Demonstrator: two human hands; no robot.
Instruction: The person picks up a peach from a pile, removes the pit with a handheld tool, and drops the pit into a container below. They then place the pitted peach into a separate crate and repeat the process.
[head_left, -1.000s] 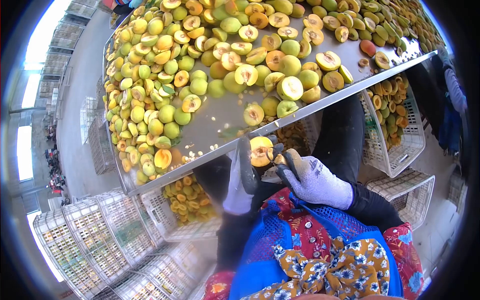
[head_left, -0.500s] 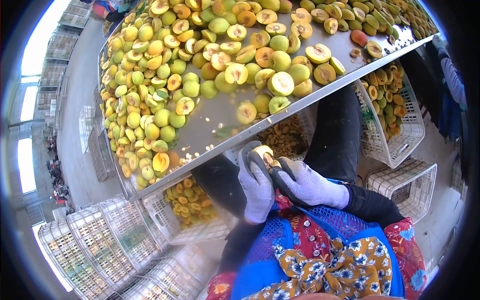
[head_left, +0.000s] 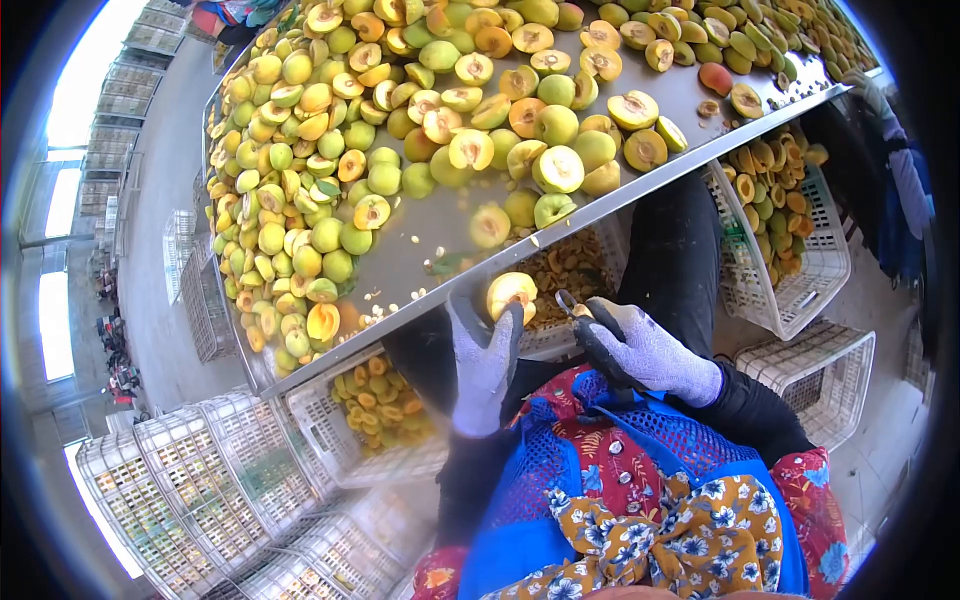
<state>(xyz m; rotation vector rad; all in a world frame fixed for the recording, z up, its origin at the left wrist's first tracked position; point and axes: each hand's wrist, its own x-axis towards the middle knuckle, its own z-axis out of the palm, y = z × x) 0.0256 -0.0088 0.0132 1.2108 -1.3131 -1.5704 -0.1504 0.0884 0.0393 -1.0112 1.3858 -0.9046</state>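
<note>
My left hand (head_left: 484, 350), in a lavender and dark grey glove, holds a cut yellow fruit half (head_left: 512, 296) at its fingertips, below the table's front edge. To its right, my right hand (head_left: 635, 348) wears a matching glove and is closed around a small metal tool (head_left: 566, 299) with a curved tip. A small pale piece shows beside the tool. The two hands are apart. Beneath them, a crate (head_left: 575, 275) holds brownish pits and scraps. Many halved fruits (head_left: 472, 148) lie on the metal table (head_left: 420, 235) in front of me.
A crate of fruit halves (head_left: 775, 205) stands at the right, with another white crate (head_left: 810, 375) below it. Stacked crates (head_left: 210, 480) and a part-filled crate (head_left: 378, 405) are at lower left. A co-worker's gloved hand (head_left: 868, 95) is at the table's right end.
My hands have moved apart; the left went left with the fruit half, the right slightly right, exposing the tool. The co-worker's hand has shifted towards the table edge.
</note>
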